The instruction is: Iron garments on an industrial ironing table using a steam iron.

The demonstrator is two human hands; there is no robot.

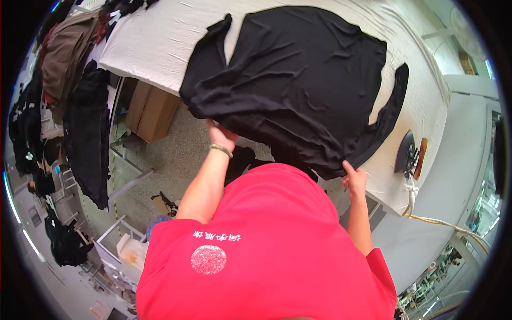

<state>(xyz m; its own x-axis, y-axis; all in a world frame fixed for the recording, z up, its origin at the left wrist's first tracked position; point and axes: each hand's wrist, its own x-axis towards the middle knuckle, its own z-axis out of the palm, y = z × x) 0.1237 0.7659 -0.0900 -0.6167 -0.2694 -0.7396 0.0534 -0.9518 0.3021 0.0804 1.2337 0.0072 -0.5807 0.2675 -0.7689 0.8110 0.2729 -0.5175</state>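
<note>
A black long-sleeved top (pixel 309 69) lies spread over a table with a white cloth cover, its sleeves out to either side. The near edge of the top hangs past the table's front edge toward my body. My left hand (pixel 221 136), with a bracelet at the wrist, is closed on that edge at the left, its fingertips hidden under the cloth. At the right, my right hand (pixel 354 180) pinches the near corner of the top, beside the right sleeve. Folds run across the fabric between both hands.
A black iron (pixel 406 153) with a brown piece beside it rests at the table's right, its hose (pixel 445 223) trailing off right. The white cloth-covered table (pixel 154 48) ends before me. Left are a cardboard box (pixel 152 111), hanging dark garments (pixel 88 133) and a metal frame (pixel 130 186).
</note>
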